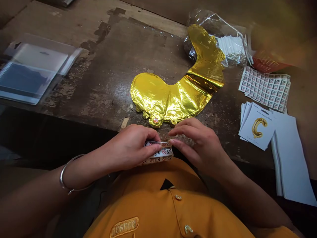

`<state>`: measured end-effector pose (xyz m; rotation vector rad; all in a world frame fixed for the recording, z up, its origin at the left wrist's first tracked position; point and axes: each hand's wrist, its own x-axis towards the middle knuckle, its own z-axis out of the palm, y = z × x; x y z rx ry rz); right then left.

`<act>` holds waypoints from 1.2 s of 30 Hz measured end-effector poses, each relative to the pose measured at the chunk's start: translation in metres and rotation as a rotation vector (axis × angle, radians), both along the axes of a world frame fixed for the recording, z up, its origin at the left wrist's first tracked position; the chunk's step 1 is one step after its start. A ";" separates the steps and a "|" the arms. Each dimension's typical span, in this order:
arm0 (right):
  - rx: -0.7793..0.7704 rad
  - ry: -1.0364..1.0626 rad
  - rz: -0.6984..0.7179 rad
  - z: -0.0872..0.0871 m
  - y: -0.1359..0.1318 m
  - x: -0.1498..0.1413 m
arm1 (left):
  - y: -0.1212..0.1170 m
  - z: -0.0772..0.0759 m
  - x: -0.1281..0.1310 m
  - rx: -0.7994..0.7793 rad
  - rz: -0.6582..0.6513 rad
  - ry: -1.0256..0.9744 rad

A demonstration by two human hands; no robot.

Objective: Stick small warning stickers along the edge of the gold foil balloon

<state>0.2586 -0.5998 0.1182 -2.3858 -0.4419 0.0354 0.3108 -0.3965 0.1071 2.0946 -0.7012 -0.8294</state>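
Note:
My left hand [136,145] is closed on a sticker sheet [162,152] printed with rows of CE marks and red warning symbols, its thumb lying across the front. At the sheet's right end is my right hand [198,143], thumb tip at the top corner and index finger slightly apart above it. Just beyond both hands a gold foil balloon [170,99] lies flat and curved on the table. A small shiny round sticker [156,121] shows on a tab at its near edge.
The worn wooden table [106,82] also bears clear plastic sleeves [32,71] at left. On the right are a clear bag of white sticks [231,48], a red basket [268,61], more sticker sheets [266,86], foil balloon cards [257,125] and white card strips [292,158].

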 end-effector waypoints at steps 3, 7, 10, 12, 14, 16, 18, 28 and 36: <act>-0.038 0.094 0.053 -0.002 -0.001 0.003 | 0.000 0.000 0.000 -0.004 0.003 -0.008; -0.084 -0.058 0.075 -0.002 0.004 0.003 | 0.001 0.002 0.000 0.000 0.004 0.013; -0.138 -0.259 0.139 -0.006 0.005 0.000 | 0.001 0.002 0.001 0.010 0.006 0.053; -0.201 -0.420 0.187 -0.012 0.004 -0.002 | 0.001 0.001 0.001 0.020 0.014 0.086; -0.247 -0.573 0.227 -0.017 0.002 -0.004 | 0.001 -0.001 0.002 0.026 0.029 0.149; -0.239 -0.632 0.254 -0.020 0.000 -0.005 | 0.001 -0.002 0.002 0.020 0.035 0.220; -0.162 -0.554 0.226 -0.019 -0.002 -0.005 | 0.000 -0.003 0.002 0.010 0.038 0.252; -0.057 -0.150 0.046 -0.010 -0.001 -0.003 | 0.001 0.001 0.001 0.012 0.005 0.093; -0.157 -0.500 0.129 -0.019 0.001 -0.010 | 0.000 -0.002 0.000 -0.006 0.024 0.134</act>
